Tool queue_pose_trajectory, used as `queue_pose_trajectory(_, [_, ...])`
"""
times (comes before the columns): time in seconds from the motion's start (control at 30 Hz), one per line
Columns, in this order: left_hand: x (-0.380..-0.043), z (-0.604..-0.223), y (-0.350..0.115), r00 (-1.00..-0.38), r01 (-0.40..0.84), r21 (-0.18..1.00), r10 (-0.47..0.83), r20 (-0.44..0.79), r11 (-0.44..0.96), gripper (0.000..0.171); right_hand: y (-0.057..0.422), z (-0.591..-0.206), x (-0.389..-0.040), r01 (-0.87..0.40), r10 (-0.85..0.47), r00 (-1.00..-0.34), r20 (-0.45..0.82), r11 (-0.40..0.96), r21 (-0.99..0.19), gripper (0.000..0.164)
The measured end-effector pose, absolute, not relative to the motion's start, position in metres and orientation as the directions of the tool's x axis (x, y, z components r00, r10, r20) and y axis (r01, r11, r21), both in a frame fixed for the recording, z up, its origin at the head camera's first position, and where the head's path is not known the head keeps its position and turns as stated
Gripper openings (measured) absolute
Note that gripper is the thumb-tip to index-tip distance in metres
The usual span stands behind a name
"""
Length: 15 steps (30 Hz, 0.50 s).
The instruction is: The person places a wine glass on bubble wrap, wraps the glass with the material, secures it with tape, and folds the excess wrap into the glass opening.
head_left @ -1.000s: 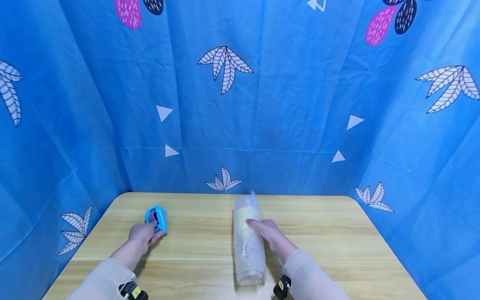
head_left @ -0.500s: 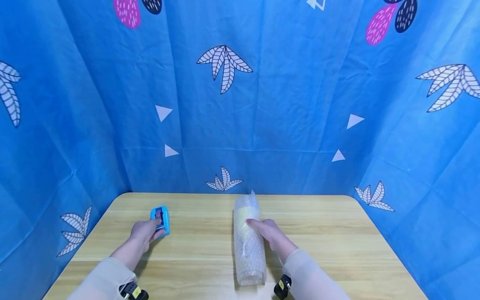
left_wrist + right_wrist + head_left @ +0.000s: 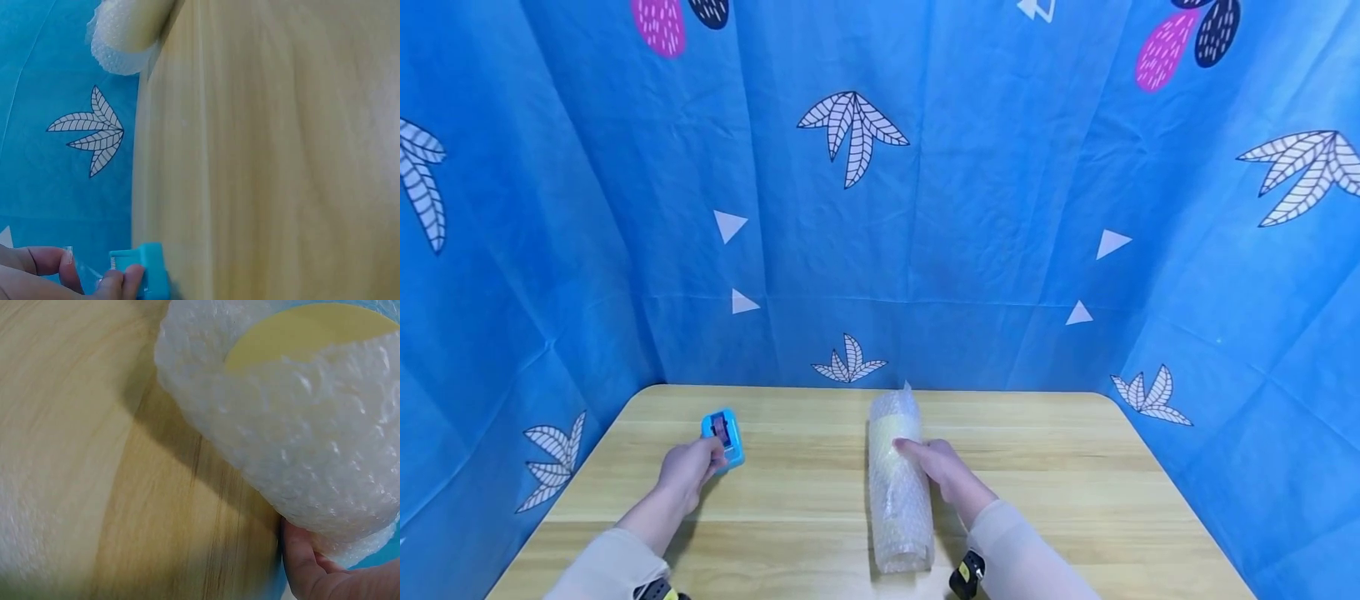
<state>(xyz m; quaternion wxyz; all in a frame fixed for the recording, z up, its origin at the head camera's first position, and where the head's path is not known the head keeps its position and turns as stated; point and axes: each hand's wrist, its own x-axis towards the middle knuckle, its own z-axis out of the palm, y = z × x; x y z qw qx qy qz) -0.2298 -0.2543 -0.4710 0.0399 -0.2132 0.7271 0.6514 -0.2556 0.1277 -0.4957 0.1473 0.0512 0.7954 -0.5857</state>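
Note:
My left hand [image 3: 683, 473] holds a small blue tape dispenser [image 3: 734, 451] at the table's left side. In the left wrist view, fingertips curl against the toothed end of the dispenser [image 3: 154, 275], and a bit of clear tape [image 3: 69, 255] clings to another fingertip. A yellow cylinder rolled in bubble wrap [image 3: 901, 512] lies lengthwise near the table's middle. My right hand [image 3: 947, 477] grips its right side, thumb on top and the other fingers mostly hidden. The right wrist view shows fingers [image 3: 300, 556] against the wrap, with the yellow cylinder [image 3: 312, 331] inside it.
The light wooden table [image 3: 1045, 450] has rounded far corners. Blue patterned cloth [image 3: 970, 208] hangs behind it and along both sides. Both wrists carry small black cameras, such as the right wrist camera [image 3: 966, 575].
The tape dispenser has moved slightly right and turned in the left hand, its tape roll now facing up more. The right hand and the wrapped cylinder have stayed put.

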Motion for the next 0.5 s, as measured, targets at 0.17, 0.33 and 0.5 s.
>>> queue_pose_trajectory(0.17, [-0.225, -0.479, -0.249, -0.909, -0.35, 0.921, -0.298, -0.29, 0.172, 0.024, 0.127, -0.496, -0.255, 0.256, -0.1, -0.949, -0.298, 0.305, -0.917, 0.078])
queue_pose_trajectory(0.33, [-0.219, -0.485, -0.242, -0.901, -0.307, 0.907, -0.394, -0.181, 0.287, 0.037, 0.127, -0.495, -0.254, 0.26, -0.091, -0.949, -0.303, 0.32, -0.911, 0.079])
queue_pose_trajectory(0.5, [-0.22, -0.489, -0.242, -0.895, -0.302, 0.946, -0.377, -0.239, 0.115, 0.05, 0.127, -0.493, -0.254, 0.265, -0.082, -0.949, -0.306, 0.325, -0.908, 0.082])
